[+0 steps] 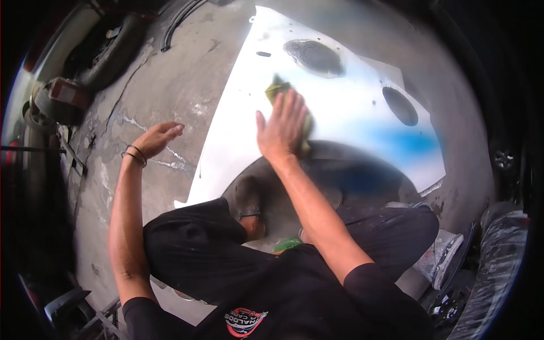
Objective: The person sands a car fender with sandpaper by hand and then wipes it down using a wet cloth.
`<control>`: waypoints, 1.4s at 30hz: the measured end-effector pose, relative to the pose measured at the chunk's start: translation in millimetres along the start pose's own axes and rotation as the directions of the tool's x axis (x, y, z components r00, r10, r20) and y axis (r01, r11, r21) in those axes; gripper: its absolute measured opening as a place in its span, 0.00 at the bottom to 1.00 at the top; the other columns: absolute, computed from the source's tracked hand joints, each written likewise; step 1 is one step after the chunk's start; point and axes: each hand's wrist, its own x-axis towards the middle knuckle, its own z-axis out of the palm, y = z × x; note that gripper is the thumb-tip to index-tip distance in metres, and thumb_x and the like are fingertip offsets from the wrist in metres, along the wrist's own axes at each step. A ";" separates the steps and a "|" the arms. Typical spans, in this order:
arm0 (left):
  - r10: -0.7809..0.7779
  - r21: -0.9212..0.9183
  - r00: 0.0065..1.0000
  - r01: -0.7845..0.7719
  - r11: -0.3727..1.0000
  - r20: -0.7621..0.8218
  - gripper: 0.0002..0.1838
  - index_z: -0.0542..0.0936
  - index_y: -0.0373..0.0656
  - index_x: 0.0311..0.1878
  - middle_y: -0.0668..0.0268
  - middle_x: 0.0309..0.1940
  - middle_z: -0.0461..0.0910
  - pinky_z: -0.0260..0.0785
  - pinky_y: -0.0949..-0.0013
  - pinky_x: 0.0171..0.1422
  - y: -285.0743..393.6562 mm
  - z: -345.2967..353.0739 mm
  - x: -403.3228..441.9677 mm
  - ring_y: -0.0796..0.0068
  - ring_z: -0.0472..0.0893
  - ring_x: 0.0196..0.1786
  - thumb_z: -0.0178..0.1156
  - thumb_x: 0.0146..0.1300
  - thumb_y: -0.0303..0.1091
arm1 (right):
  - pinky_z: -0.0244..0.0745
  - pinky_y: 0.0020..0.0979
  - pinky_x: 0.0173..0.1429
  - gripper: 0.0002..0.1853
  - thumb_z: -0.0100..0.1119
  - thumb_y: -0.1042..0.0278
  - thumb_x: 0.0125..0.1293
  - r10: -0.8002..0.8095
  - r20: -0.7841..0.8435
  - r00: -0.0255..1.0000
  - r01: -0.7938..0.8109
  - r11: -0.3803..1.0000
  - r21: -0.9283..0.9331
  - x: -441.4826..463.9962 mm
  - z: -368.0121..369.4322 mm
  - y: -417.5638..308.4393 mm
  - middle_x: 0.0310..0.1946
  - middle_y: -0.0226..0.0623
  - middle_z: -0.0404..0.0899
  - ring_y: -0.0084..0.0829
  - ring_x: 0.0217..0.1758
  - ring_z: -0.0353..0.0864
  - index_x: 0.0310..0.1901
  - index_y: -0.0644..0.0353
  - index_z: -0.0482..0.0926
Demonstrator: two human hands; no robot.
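Observation:
A yellow-green cloth (277,89) lies on a large white panel (226,147) with a blue patch near its right end. My right hand (283,126) rests on top of the cloth, fingers stretched out flat and pointing away from me; part of the cloth shows beyond the fingertips and along the right side of the hand. My left hand (160,139), with dark bands at the wrist, hovers left of the panel over the concrete floor. Its fingers are extended and it holds nothing.
The wheel-arch cutout of the panel curves in front of my crossed legs. A green object (288,245) sits between my legs. Car parts and machinery line the left edge. A plastic-covered object (496,266) and a dusty container (441,258) stand at the right.

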 end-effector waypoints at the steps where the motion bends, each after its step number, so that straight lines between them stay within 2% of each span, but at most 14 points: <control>1: -0.047 -0.005 0.997 0.048 0.999 0.060 0.30 0.75 0.41 0.75 0.52 0.68 0.82 0.66 0.59 0.79 2.1 5.4 4.0 0.57 0.77 0.74 0.52 0.81 0.52 | 0.27 0.55 0.91 0.42 0.39 0.37 0.83 -0.052 0.048 0.997 0.051 0.999 0.013 9.3 11.2 -36.8 0.87 0.60 0.41 0.58 0.90 0.37 0.84 0.63 0.55; 3: -0.061 0.096 0.981 0.044 0.994 0.185 0.32 0.73 0.39 0.77 0.48 0.71 0.79 0.64 0.59 0.81 -10.5 8.1 23.9 0.54 0.75 0.76 0.52 0.81 0.52 | 0.27 0.54 0.91 0.38 0.37 0.39 0.84 -0.213 0.082 0.974 0.198 0.966 0.164 21.6 40.8 -91.6 0.87 0.54 0.42 0.56 0.90 0.38 0.85 0.55 0.56; 6: -0.108 0.291 0.990 0.077 0.954 0.091 0.45 0.63 0.29 0.80 0.40 0.73 0.75 0.61 0.59 0.83 6.0 22.4 39.4 0.50 0.72 0.78 0.59 0.76 0.58 | 0.29 0.54 0.91 0.33 0.36 0.43 0.84 -0.462 0.307 0.832 0.504 0.860 -0.074 45.5 60.4 -109.0 0.88 0.35 0.47 0.49 0.91 0.40 0.83 0.49 0.62; 9: -0.121 0.306 0.979 0.067 0.950 0.163 0.55 0.55 0.23 0.82 0.36 0.72 0.74 0.62 0.59 0.82 41.6 43.4 60.9 0.50 0.72 0.79 0.63 0.71 0.63 | 0.35 0.56 0.91 0.33 0.34 0.43 0.85 -0.466 0.130 0.875 0.465 0.885 0.037 80.8 40.0 -49.5 0.88 0.36 0.50 0.50 0.90 0.44 0.82 0.49 0.64; 11: -0.063 0.374 0.978 -0.017 0.927 0.201 0.59 0.52 0.20 0.81 0.35 0.70 0.75 0.65 0.59 0.80 38.6 67.8 88.3 0.48 0.74 0.77 0.65 0.70 0.63 | 0.42 0.59 0.90 0.33 0.31 0.43 0.86 -0.309 0.180 0.934 0.322 0.946 -0.044 105.5 -7.0 18.0 0.86 0.38 0.54 0.51 0.89 0.49 0.82 0.50 0.64; 12: -0.019 0.441 0.970 -0.093 0.892 0.244 0.63 0.48 0.16 0.80 0.33 0.68 0.76 0.68 0.59 0.78 38.6 80.3 97.8 0.46 0.76 0.75 0.67 0.68 0.64 | 0.44 0.60 0.89 0.33 0.29 0.42 0.86 -0.263 -0.011 0.965 0.261 0.961 -0.094 114.8 4.0 67.5 0.84 0.40 0.60 0.52 0.87 0.54 0.81 0.51 0.66; 15: -0.066 0.557 0.985 -0.035 0.830 0.162 0.65 0.47 0.11 0.78 0.33 0.60 0.81 0.74 0.57 0.71 80.2 92.6 79.5 0.43 0.81 0.68 0.72 0.65 0.61 | 0.52 0.62 0.85 0.31 0.34 0.46 0.85 -0.018 -0.087 0.996 -0.004 0.969 -0.248 135.6 -46.9 200.0 0.77 0.46 0.71 0.57 0.81 0.65 0.74 0.58 0.75; 17: -0.002 0.565 0.998 -0.030 0.824 0.056 0.62 0.53 0.10 0.75 0.36 0.53 0.85 0.78 0.56 0.66 59.9 104.1 89.4 0.42 0.85 0.61 0.76 0.62 0.55 | 0.55 0.63 0.82 0.31 0.35 0.45 0.84 0.243 0.124 0.962 -0.232 0.968 -0.097 173.5 -48.8 277.7 0.71 0.50 0.76 0.54 0.76 0.71 0.65 0.62 0.82; 20: -0.023 0.544 0.999 0.005 0.839 0.026 0.54 0.61 0.14 0.71 0.37 0.51 0.86 0.78 0.54 0.64 76.2 99.6 82.1 0.42 0.86 0.59 0.79 0.61 0.52 | 0.56 0.62 0.81 0.31 0.36 0.45 0.84 0.249 0.130 0.960 -0.203 0.935 -0.292 181.2 -65.5 222.6 0.66 0.54 0.79 0.51 0.72 0.75 0.58 0.64 0.84; 23: -0.124 0.572 0.992 0.111 0.813 -0.017 0.48 0.66 0.19 0.67 0.38 0.50 0.86 0.79 0.54 0.63 85.8 96.2 76.4 0.43 0.87 0.58 0.79 0.60 0.50 | 0.51 0.61 0.84 0.30 0.40 0.47 0.83 0.067 0.056 0.996 -0.055 0.979 -0.195 180.0 -19.7 125.8 0.68 0.57 0.77 0.53 0.77 0.69 0.59 0.68 0.83; 27: -0.117 0.629 0.993 0.095 0.771 -0.006 0.60 0.55 0.15 0.76 0.39 0.49 0.87 0.79 0.54 0.61 88.5 96.7 77.7 0.44 0.88 0.56 0.78 0.61 0.53 | 0.42 0.59 0.88 0.32 0.46 0.50 0.80 -0.246 -0.036 0.969 0.245 0.969 -0.013 178.1 51.4 -6.6 0.78 0.57 0.65 0.54 0.85 0.59 0.72 0.69 0.73; 29: -0.130 0.613 0.991 0.082 0.786 0.034 0.63 0.50 0.14 0.78 0.38 0.49 0.87 0.79 0.55 0.60 85.3 96.0 79.1 0.43 0.88 0.55 0.76 0.62 0.54 | 0.40 0.59 0.88 0.32 0.47 0.51 0.80 -0.231 -0.033 0.972 0.231 0.973 0.025 205.5 70.3 -29.1 0.80 0.55 0.63 0.54 0.85 0.57 0.75 0.68 0.70; 35: -0.036 0.641 0.999 0.012 0.767 0.023 0.62 0.50 0.14 0.78 0.38 0.48 0.86 0.80 0.53 0.58 60.1 105.0 88.1 0.42 0.88 0.53 0.76 0.63 0.53 | 0.31 0.55 0.90 0.38 0.42 0.49 0.81 0.068 0.173 0.983 -0.063 0.997 -0.032 350.0 94.0 0.3 0.87 0.43 0.49 0.51 0.91 0.41 0.85 0.61 0.53; 42: 0.068 0.568 0.998 -0.064 0.820 0.015 0.63 0.51 0.13 0.77 0.35 0.53 0.84 0.79 0.51 0.59 27.0 121.4 97.9 0.41 0.87 0.55 0.78 0.60 0.54 | 0.41 0.61 0.87 0.31 0.37 0.50 0.82 0.256 0.181 0.949 -0.253 0.967 -0.042 330.2 47.3 144.5 0.79 0.49 0.68 0.56 0.84 0.57 0.74 0.64 0.72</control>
